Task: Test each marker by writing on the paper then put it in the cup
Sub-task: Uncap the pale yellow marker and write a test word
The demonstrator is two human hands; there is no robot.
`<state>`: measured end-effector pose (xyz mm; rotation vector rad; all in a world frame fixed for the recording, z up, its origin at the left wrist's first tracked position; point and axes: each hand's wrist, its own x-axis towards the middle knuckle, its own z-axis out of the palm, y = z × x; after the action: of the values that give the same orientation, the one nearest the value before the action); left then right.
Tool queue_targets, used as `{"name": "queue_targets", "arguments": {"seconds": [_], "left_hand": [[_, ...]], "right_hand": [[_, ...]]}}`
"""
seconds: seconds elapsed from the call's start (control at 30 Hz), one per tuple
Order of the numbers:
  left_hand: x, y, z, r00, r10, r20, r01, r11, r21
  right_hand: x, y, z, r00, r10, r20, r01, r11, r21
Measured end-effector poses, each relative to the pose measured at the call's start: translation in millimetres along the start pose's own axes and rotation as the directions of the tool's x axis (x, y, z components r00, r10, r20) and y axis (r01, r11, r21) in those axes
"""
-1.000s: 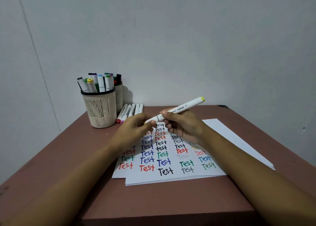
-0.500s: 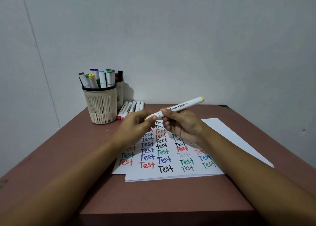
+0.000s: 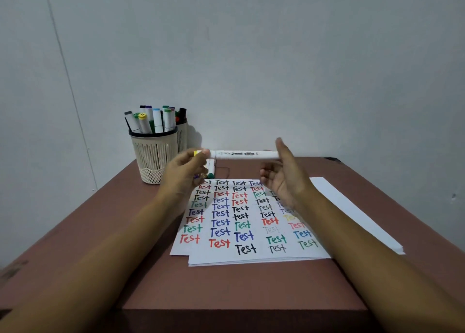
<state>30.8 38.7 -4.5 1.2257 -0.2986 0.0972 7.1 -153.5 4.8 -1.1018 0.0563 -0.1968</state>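
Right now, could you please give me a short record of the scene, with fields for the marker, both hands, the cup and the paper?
Marker: white-barrelled marker with a yellow end, held level above the white paper sheets
Left hand: pinches the yellow end
Right hand: fingers relaxed, touching the other end
Cup: cream mesh plastic cup, full of markers, back left on the brown table
Paper: covered in coloured "Test" words

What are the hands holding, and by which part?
The left hand pinches the white marker at its yellow-tipped end; the right hand looks open beside the other end.
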Motion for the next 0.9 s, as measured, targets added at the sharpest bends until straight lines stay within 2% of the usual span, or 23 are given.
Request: {"name": "queue_targets", "arguments": {"seconds": [0.07, 0.13, 0.2, 0.3, 0.33, 0.37, 0.47, 0.63, 0.9], "left_hand": [[2, 5, -4, 0.998, 0.003, -0.056, -0.005, 0.999, -0.034], [6, 13, -6, 0.991, 0.003, -0.136, -0.009, 0.999, -0.043], [13, 23, -12, 0.974, 0.078, -0.211, -0.064, 0.995, 0.072], [26, 51, -21, 0.929, 0.301, -0.216, -0.221, 0.918, 0.330], [30, 62, -23, 0.910, 0.364, -0.201, -0.264, 0.879, 0.396], [34, 74, -25, 0.889, 0.419, -0.185, -0.296, 0.834, 0.466], [49, 104, -30, 0.847, 0.516, -0.129, -0.332, 0.702, 0.629], [67, 143, -35, 0.794, 0.605, -0.054, -0.394, 0.581, 0.712], [88, 155, -46, 0.764, 0.642, 0.063, -0.358, 0.342, 0.869]], "right_hand": [[6, 6, -9, 0.987, -0.107, -0.123, 0.066, 0.951, -0.301], [10, 15, -18, 0.945, -0.298, -0.133, 0.148, 0.756, -0.638], [14, 23, -27, 0.922, -0.388, 0.007, 0.219, 0.505, -0.835], [20, 33, -33, 0.923, -0.303, 0.238, 0.250, 0.002, -0.968], [21, 36, -33, 0.924, -0.275, 0.268, 0.246, -0.111, -0.963], [21, 37, -31, 0.920, -0.263, 0.291, 0.253, -0.170, -0.952], [17, 36, -29, 0.913, -0.257, 0.316, 0.269, -0.201, -0.942], [14, 34, -28, 0.919, -0.233, 0.319, 0.264, -0.238, -0.935], [14, 34, -27, 0.927, -0.222, 0.302, 0.252, -0.225, -0.941]]}}
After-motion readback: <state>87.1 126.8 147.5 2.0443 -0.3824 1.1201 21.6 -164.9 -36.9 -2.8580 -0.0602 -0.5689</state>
